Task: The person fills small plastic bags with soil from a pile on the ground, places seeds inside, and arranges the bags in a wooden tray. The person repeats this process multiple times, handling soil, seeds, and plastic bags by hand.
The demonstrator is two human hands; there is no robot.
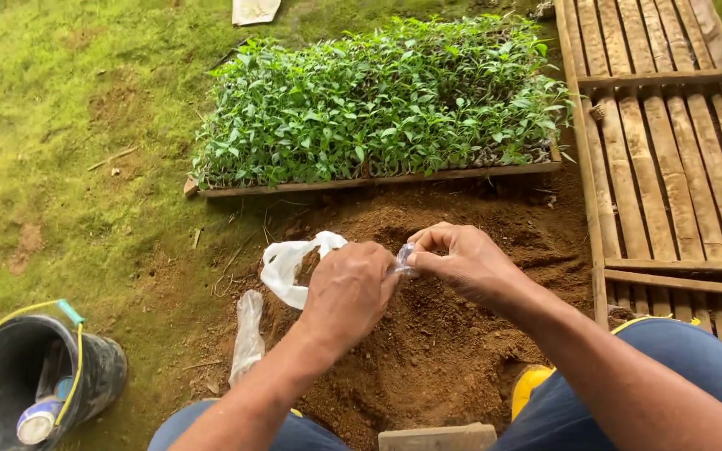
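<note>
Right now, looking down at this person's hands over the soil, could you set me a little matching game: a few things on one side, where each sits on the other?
Things:
1. seedlings
2. black bucket
3. clear plastic bag
4. slatted wooden rack

Places:
A. along the right edge
B. pinched between both hands, over the soil heap
C. bottom left, on the mossy ground
D. at the top centre, behind a wooden plank

Pairs: 1-D, 2-C, 3-B, 4-A

2 hands (348,292), 1 bucket (85,376), 2 plastic bags (286,266)
</note>
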